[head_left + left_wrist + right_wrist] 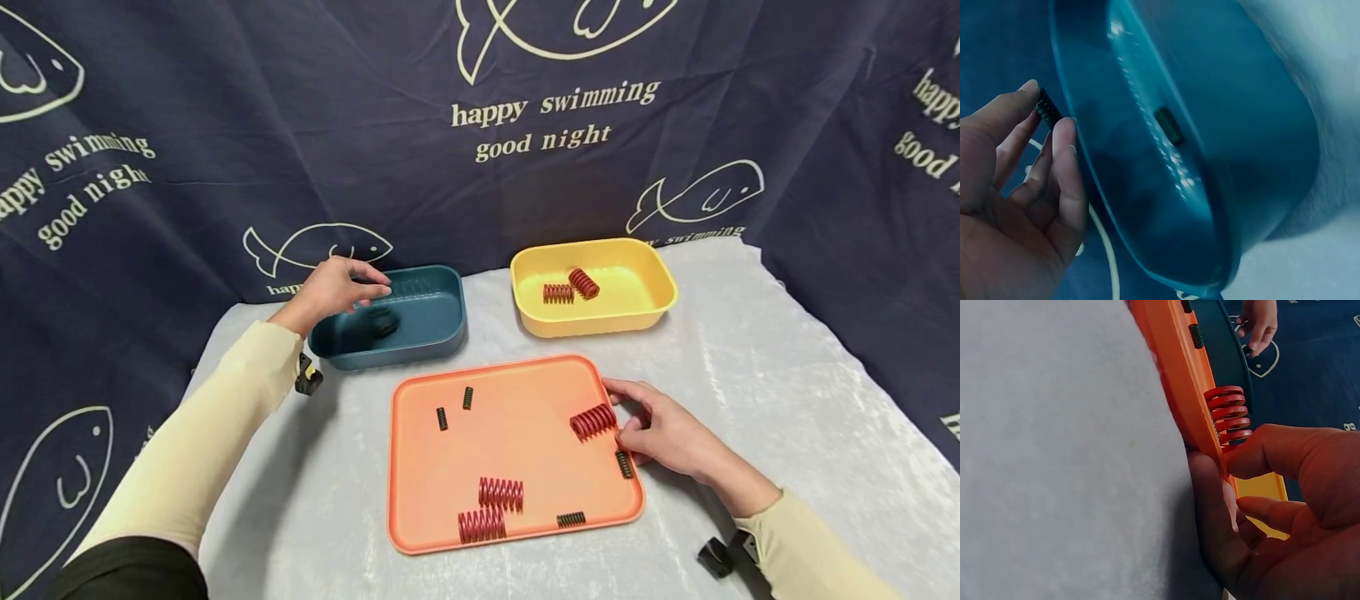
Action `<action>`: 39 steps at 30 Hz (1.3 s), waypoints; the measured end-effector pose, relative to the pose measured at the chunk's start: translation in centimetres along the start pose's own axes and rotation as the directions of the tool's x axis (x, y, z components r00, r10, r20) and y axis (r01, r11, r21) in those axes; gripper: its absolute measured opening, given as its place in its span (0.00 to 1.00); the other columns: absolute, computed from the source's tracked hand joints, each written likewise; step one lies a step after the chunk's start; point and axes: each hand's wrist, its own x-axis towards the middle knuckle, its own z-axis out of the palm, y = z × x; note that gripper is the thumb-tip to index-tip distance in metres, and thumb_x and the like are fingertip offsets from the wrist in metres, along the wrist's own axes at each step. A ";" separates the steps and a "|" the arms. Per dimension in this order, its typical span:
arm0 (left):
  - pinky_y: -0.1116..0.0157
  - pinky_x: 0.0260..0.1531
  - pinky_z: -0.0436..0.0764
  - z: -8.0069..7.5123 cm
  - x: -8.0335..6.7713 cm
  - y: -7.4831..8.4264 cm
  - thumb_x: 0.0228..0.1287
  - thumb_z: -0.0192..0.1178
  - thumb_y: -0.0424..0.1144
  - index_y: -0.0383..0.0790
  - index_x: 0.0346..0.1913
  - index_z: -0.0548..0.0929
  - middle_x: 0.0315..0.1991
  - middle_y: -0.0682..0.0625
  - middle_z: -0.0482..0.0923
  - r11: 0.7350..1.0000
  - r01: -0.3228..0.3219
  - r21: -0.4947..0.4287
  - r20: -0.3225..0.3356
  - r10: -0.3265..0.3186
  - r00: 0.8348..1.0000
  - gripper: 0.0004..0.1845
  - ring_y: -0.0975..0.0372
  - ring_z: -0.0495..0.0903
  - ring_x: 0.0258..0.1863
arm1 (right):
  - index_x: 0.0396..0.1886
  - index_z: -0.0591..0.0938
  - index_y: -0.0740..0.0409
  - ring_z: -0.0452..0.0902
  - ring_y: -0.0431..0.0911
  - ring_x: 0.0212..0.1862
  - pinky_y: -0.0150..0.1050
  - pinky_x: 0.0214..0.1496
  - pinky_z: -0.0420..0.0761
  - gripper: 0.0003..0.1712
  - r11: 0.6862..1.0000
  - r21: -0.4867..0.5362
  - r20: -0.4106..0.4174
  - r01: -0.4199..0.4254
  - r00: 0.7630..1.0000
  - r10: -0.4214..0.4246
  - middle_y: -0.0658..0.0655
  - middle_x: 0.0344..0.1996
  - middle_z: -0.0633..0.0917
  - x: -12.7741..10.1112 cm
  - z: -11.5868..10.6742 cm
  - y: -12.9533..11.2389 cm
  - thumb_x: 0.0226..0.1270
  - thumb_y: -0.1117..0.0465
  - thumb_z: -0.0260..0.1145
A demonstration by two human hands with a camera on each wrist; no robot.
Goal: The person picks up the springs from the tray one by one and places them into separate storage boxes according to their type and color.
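Note:
My left hand (337, 287) is raised over the left end of the blue bin (450, 333). Between thumb and fingertips it pinches a small dark green spring (1049, 109), best seen in the left wrist view. Another small green spring (1169, 127) lies inside that bin. My right hand (667, 429) grips the right rim of the orange tray (517, 442), thumb on the inner side and a finger outside. A large red spring (592, 422) lies right beside that thumb. Just below it in the head view is a small green spring (624, 464).
Two more red springs (482, 525) lie near the tray's front edge, with a green spring (571, 519) to their right. Two green springs (442, 418) are at its upper left. Behind, a yellow bin (596, 321) holds two red springs (583, 283). A dark curtain (375, 125) hangs behind.

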 end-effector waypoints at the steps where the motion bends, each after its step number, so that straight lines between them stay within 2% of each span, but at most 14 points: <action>1: 0.54 0.34 0.85 0.0 0.2 -0.2 0.68 0.71 0.45 0.43 0.51 0.91 0.33 0.51 0.89 1.000 0.006 0.009 0.005 -0.006 1.000 0.14 0.50 0.85 0.36 | 0.77 0.65 0.65 0.76 0.43 0.31 0.39 0.26 0.82 0.44 1.000 -0.002 -0.001 0.001 1.000 -0.001 0.67 0.58 0.72 0.0 0.0 0.0 0.60 0.77 0.67; 5: 0.55 0.33 0.85 0.2 1.1 -0.8 0.69 0.69 0.44 0.42 0.50 0.91 0.39 0.46 0.89 0.998 0.023 0.064 0.041 -0.026 0.999 0.12 0.47 0.85 0.39 | 0.77 0.65 0.64 0.76 0.43 0.31 0.39 0.26 0.82 0.44 1.000 -0.009 -0.006 0.009 1.000 -0.009 0.67 0.58 0.71 0.0 0.0 0.0 0.60 0.77 0.67; 10: 0.55 0.33 0.85 0.3 1.8 -1.4 0.70 0.68 0.42 0.40 0.50 0.90 0.43 0.43 0.89 0.991 0.031 0.134 0.087 -0.043 0.995 0.12 0.53 0.86 0.36 | 0.77 0.65 0.64 0.77 0.43 0.31 0.39 0.26 0.82 0.45 1.000 -0.021 -0.009 0.013 1.000 -0.013 0.66 0.59 0.72 0.0 0.0 -0.1 0.59 0.77 0.67; 17: 0.61 0.30 0.83 1.0 2.0 -1.8 0.70 0.69 0.42 0.40 0.50 0.90 0.44 0.42 0.88 0.986 0.041 0.159 0.155 -0.066 0.986 0.12 0.55 0.86 0.36 | 0.77 0.66 0.64 0.74 0.42 0.31 0.37 0.26 0.80 0.44 0.999 -0.037 -0.011 0.014 1.000 -0.014 0.66 0.58 0.71 0.1 -0.1 -0.4 0.60 0.77 0.66; 24: 0.60 0.33 0.85 1.6 1.8 -1.6 0.69 0.69 0.42 0.41 0.48 0.91 0.43 0.45 0.89 0.980 0.037 0.197 0.158 -0.069 0.985 0.11 0.54 0.87 0.39 | 0.77 0.65 0.64 0.76 0.43 0.32 0.39 0.27 0.82 0.43 1.000 -0.025 -0.003 0.012 1.000 -0.012 0.66 0.58 0.72 0.2 0.0 -0.5 0.61 0.76 0.67; 34: 0.60 0.33 0.85 1.5 1.9 -1.8 0.71 0.68 0.42 0.40 0.51 0.90 0.45 0.45 0.89 0.988 0.038 0.148 0.157 -0.062 0.986 0.12 0.53 0.86 0.39 | 0.78 0.65 0.64 0.75 0.43 0.31 0.39 0.26 0.82 0.44 1.000 -0.024 -0.007 0.004 1.000 -0.004 0.66 0.58 0.71 0.1 0.0 -0.2 0.60 0.76 0.67; 39: 0.62 0.31 0.83 1.0 1.2 -1.2 0.72 0.67 0.43 0.38 0.55 0.88 0.47 0.43 0.88 0.998 0.020 0.068 0.140 -0.029 0.990 0.15 0.52 0.85 0.39 | 0.78 0.64 0.64 0.74 0.42 0.31 0.38 0.26 0.81 0.45 1.000 -0.019 -0.009 -0.003 1.000 0.003 0.66 0.58 0.71 0.0 0.0 0.0 0.60 0.76 0.67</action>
